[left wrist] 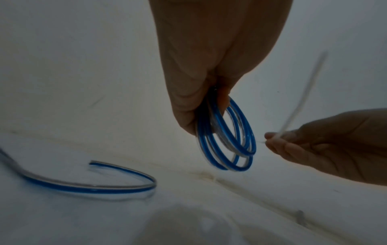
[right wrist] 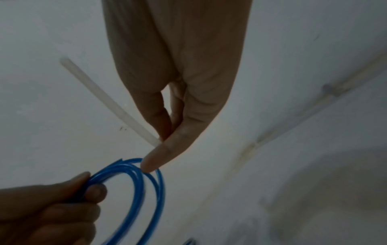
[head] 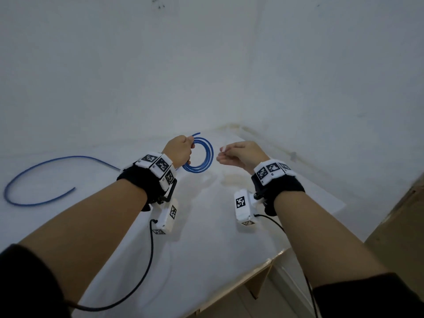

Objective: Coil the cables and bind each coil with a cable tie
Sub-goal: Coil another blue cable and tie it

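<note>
My left hand (head: 181,150) holds a small coil of blue cable (head: 203,157) upright above the white table, fingers curled round its left side; the left wrist view has the coil (left wrist: 228,142) hanging below the fingers. My right hand (head: 238,154) is just right of the coil and pinches a thin white cable tie (right wrist: 108,102) between thumb and fingers. The tie (left wrist: 301,99) sticks up and away from the hand. A second blue cable (head: 39,177) lies uncoiled on the table at the left, also visible as a loose blue cable (left wrist: 104,184) in the left wrist view.
The white-covered table (head: 206,237) sits against white walls, which meet in a corner behind the hands. Its front edge runs diagonally at the lower right, with a wooden panel (head: 399,223) beyond. A yellowish stain (head: 231,180) marks the cloth under the hands.
</note>
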A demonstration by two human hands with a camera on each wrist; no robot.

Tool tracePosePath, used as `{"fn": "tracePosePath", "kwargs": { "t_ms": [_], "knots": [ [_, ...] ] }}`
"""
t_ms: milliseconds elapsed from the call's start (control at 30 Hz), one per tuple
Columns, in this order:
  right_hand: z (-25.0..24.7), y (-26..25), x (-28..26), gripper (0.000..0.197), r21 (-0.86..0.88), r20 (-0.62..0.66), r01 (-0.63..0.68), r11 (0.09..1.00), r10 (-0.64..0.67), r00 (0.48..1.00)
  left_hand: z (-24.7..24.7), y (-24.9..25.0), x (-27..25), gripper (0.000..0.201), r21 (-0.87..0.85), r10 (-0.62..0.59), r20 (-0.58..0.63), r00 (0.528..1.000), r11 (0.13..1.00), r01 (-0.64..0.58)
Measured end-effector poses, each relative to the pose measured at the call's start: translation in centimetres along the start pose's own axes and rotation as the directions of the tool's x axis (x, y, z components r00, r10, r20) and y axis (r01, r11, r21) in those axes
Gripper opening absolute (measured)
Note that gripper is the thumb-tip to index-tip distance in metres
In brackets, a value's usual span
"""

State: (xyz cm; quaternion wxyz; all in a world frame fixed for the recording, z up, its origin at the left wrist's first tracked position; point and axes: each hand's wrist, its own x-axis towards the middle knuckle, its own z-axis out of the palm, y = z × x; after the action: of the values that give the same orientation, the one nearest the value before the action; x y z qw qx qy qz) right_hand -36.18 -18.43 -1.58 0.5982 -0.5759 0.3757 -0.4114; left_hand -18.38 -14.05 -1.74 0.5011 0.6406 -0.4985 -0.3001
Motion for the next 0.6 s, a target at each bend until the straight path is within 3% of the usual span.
{"fn": "tracePosePath", "kwargs": {
  "t_ms": [200,367,500,600],
  "knots": [
    [9.0,0.0,0.2,0.007,0.063,0.134,0.113,0.992,-0.121,0.984,-7.1,-1.9,-0.8,0.035,0.118,0.003,-0.168,0.986,0.993,0.017],
    [15.7,0.5,0.3,0.008,0.003,0.295,0.147,0.989,-0.141,0.945,-12.7,-3.4,-2.2,0.036,0.137,0.003,-0.293,0.956,0.990,0.039],
    [20.4,0.8,0.0,0.002,-0.016,0.361,0.221,0.975,-0.200,0.911,-16.2,-4.5,-3.6,0.034,0.116,-0.023,-0.343,0.939,0.991,0.067],
    [23.2,0.8,0.0,0.012,-0.002,0.359,0.282,0.959,-0.263,0.896,-18.6,-5.0,-4.4,0.034,0.104,-0.046,-0.337,0.940,0.991,0.085]
  ]
}}
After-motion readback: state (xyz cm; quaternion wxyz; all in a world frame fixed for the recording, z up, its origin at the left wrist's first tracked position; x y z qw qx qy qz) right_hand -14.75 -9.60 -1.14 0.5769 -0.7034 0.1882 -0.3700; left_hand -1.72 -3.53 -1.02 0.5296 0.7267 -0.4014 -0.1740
